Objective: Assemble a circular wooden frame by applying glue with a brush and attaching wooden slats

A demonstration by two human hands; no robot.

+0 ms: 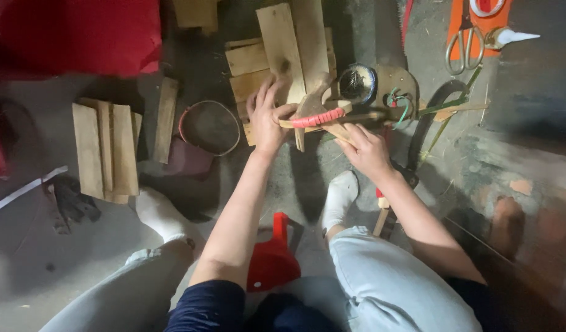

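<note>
My left hand [267, 117] grips the left end of a small wooden frame [316, 110] made of thin sticks, one stick wrapped in red cord [318, 118]. At the frame's lower right, my right hand [367, 149] holds another stick of it. Both hands keep the piece above the concrete floor, in front of a stack of wooden planks [283, 49]. I sit on a red stool [272, 261] with my white-socked feet [340, 195] on the floor.
More planks [106, 147] lie at the left beside a round sieve-like bowl [210, 127]. Scissors [464, 43] rest on an orange sheet at the top right near a glue bottle [507, 38]. A round tin of nails [358, 83] sits behind the frame.
</note>
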